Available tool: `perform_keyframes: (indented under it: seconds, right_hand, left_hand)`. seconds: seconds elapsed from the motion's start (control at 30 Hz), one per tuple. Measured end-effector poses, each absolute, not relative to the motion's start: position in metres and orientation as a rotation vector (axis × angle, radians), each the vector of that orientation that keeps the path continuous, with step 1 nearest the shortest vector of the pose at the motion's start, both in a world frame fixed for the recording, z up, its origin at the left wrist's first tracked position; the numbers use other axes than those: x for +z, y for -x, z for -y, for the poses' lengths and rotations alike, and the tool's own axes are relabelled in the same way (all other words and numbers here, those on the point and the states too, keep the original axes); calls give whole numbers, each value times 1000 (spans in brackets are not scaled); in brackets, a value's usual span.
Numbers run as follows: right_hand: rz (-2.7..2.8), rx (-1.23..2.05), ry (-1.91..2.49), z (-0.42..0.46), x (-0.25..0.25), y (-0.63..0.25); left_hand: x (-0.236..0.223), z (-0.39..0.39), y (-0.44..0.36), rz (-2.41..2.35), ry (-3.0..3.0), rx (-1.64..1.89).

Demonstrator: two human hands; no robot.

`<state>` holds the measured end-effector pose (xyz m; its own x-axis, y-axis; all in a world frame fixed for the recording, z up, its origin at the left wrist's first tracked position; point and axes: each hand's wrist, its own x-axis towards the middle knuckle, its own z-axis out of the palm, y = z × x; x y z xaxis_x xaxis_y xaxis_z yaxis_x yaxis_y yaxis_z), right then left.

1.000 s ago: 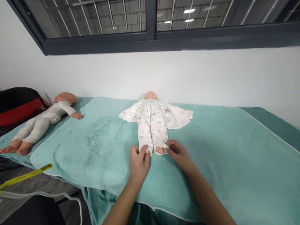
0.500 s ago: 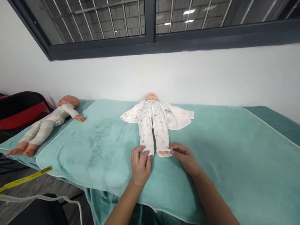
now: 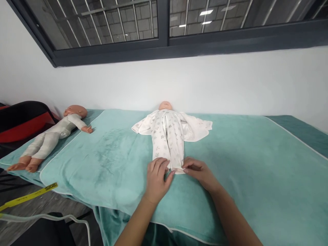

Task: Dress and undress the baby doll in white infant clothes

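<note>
A baby doll (image 3: 165,105) lies on its back in a white printed baby romper (image 3: 164,133), head toward the wall, sleeves spread to both sides. The garment's lower ends are close together at the near side. Across the left leg cuff bends my left hand (image 3: 156,181), its fingers on the cloth and its thumb toward the middle; part of the cuff is hidden beneath it. My right hand (image 3: 201,173) pinches the outer edge of the right leg cuff between thumb and fingers.
A teal cover (image 3: 112,164) drapes the table under the doll. At the far left lies a second doll (image 3: 56,133) in a white suit. A red and black chair (image 3: 25,123) stands behind it. A yellow strap (image 3: 30,196) and pale tube (image 3: 48,217) hang at the lower left.
My left hand has shifted right and bent farther over the cuff, and the left leg of the romper has moved in toward the right one. The gap between the legs has narrowed.
</note>
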<state>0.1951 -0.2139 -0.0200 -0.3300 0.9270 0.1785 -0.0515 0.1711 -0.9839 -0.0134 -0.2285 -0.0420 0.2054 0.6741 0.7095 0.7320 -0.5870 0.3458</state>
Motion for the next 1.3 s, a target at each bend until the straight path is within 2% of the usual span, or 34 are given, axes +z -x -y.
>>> perform_keyframes:
  seconds: [1.0, 1.3]
  right_hand:
    - [1644, 1276, 1036, 212, -21, -190]
    - [1543, 1252, 1067, 215, -18, -190]
  left_hand:
    - [-45, 236, 15, 1302, 2318, -1392]
    - [-44, 237, 16, 1436, 2188, -1664]
